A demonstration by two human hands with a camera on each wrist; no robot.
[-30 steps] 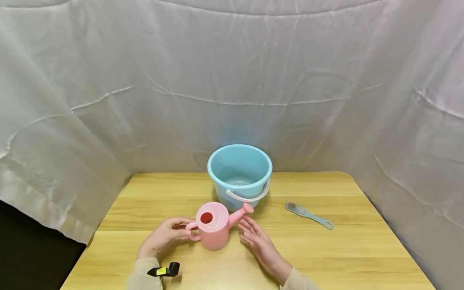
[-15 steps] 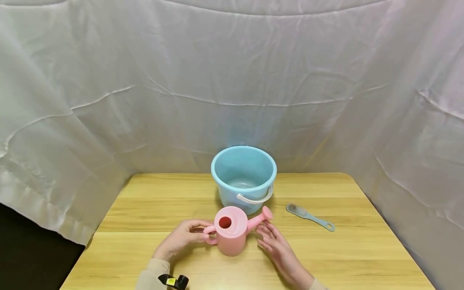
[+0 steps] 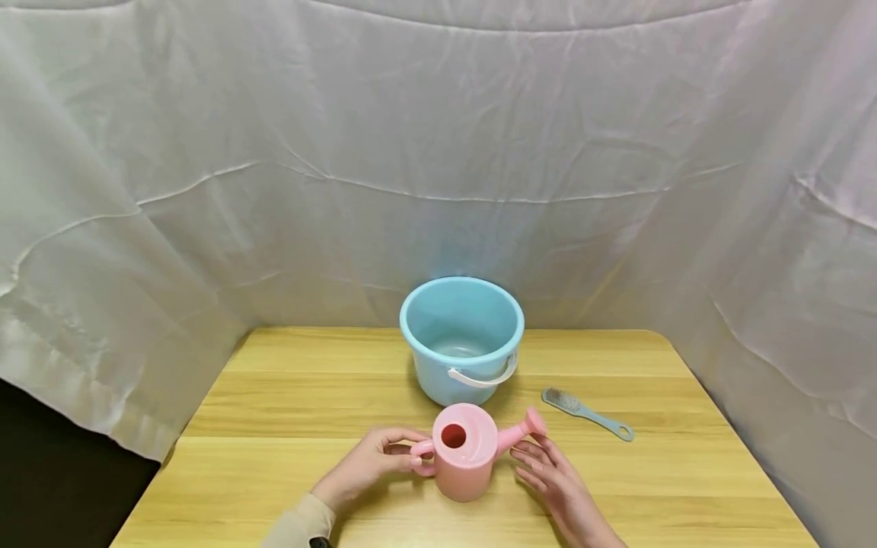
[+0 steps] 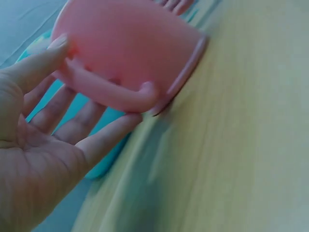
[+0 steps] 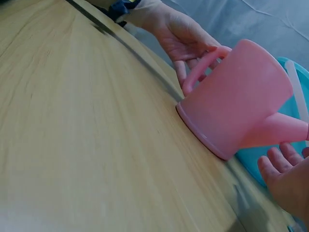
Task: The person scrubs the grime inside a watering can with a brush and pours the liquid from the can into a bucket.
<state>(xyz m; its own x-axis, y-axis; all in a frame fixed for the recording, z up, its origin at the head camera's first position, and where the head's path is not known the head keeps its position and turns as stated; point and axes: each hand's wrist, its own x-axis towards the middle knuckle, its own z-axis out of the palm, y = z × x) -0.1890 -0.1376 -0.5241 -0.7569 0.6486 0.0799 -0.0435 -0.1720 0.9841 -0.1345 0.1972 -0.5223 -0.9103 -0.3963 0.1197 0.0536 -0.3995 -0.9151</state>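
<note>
A pink watering can with a round red-looking opening stands upright in front of the blue bucket, its spout angled to the right. My left hand holds the can's handle, thumb at the upper end and fingertips along the outer side. On the other side, my right hand has its fingers extended under the spout, fingertips close against it. The palm of the right hand faces the can.
A blue hairbrush lies on the wooden table to the right of the bucket. The bucket's white handle hangs down its front. Grey curtains enclose the table's back and sides.
The watering can has moved to the right and slightly nearer, with both hands travelling along. The bucket shifted slightly right in the first half second, then stayed put.
</note>
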